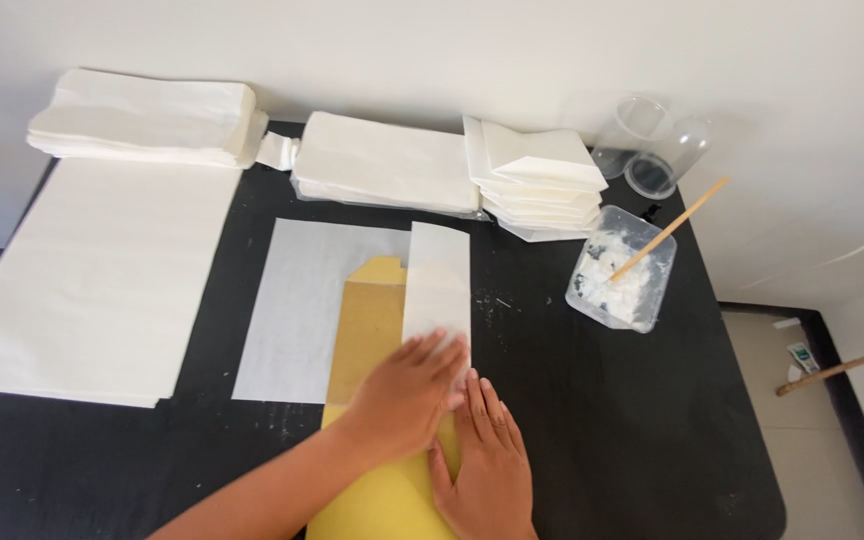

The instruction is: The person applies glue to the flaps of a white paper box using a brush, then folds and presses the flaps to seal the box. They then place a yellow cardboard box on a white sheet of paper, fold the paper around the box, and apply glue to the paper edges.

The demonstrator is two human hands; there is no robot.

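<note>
Both hands lie spread flat, gripping nothing: left hand (407,395) on the white paper (439,285), right hand (487,465) on the brown template (370,330).

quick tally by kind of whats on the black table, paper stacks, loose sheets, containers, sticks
Stacks of white paper: 4 (big flat stack, back-left stack, middle stack, folded stack)
Loose sheets: 3 (white sheet, yellow template, folded white strip)
Clear containers: 3 (paste tub, two cups)
Sticks: 1 (in tub)
Total: 11
</note>
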